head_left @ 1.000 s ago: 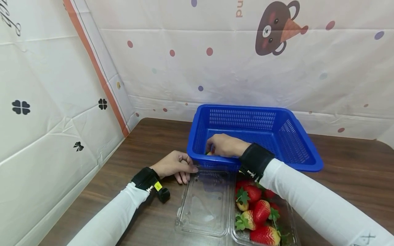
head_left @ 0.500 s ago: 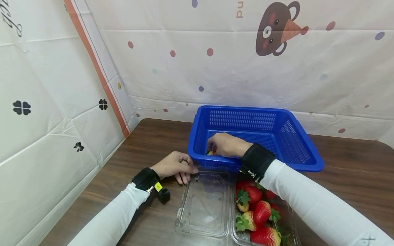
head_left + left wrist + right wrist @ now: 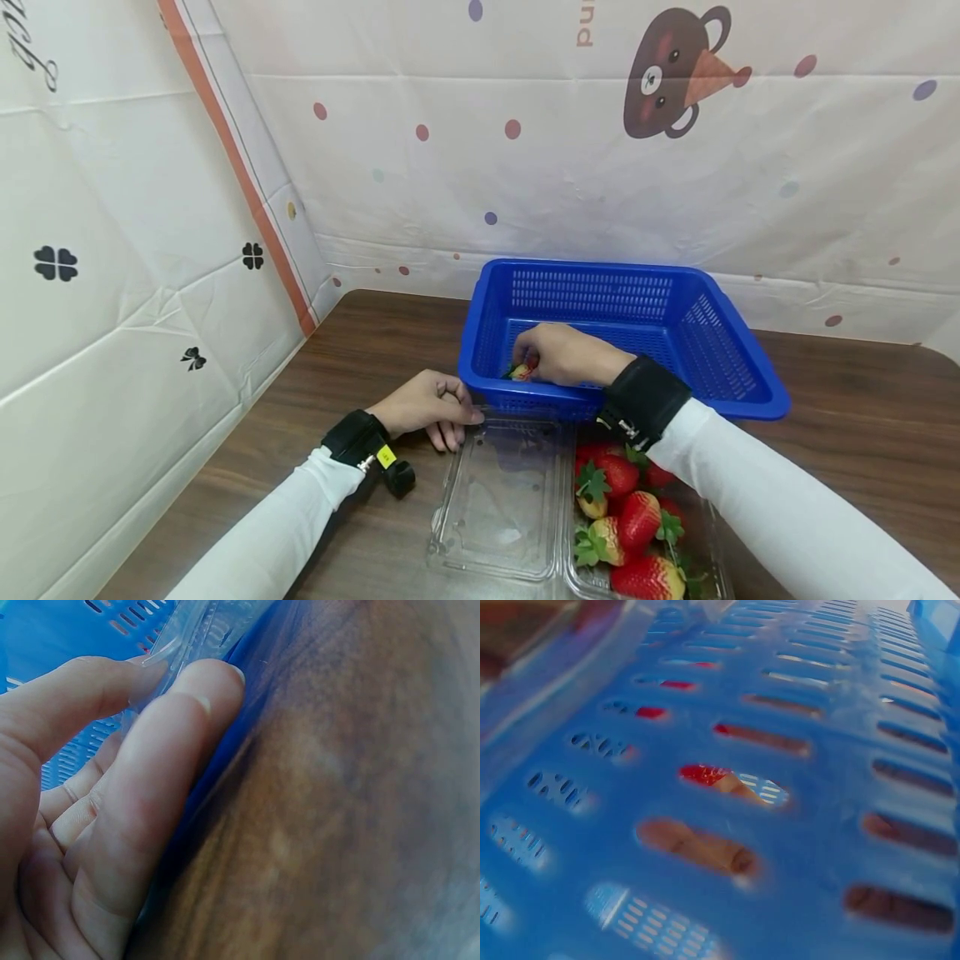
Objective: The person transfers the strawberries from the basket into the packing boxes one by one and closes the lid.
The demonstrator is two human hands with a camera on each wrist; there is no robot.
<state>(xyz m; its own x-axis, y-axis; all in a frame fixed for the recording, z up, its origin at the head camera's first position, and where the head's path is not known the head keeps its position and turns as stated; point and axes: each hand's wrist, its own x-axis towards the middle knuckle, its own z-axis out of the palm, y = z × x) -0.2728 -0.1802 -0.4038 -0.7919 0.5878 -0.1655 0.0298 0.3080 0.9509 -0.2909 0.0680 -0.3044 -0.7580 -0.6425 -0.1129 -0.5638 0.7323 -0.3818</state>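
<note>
Inside the blue plastic basket (image 3: pixel 592 267), near its front left corner, my right hand (image 3: pixel 566 354) grips a strawberry (image 3: pixel 520 372), mostly hidden by the fingers. In the right wrist view the slotted basket wall (image 3: pixel 810 802) fills the picture; bits of red and of the hand show through its slots. My left hand (image 3: pixel 431 408) pinches the far left corner of the lid (image 3: pixel 502 500) of a clear plastic clamshell box. The left wrist view shows thumb and fingers on the lid's clear edge (image 3: pixel 199 637).
Several strawberries (image 3: pixel 637 517) lie in the clamshell's base, to the right of the lid and in front of the basket. My right forearm crosses over its far right side. All stand on a brown wooden table (image 3: pixel 375 333), with a printed white cloth (image 3: pixel 420 183) behind.
My right hand has shifted slightly to the right inside the basket, and more of the strawberry in its fingers shows. The left hand has stayed on the lid's corner.
</note>
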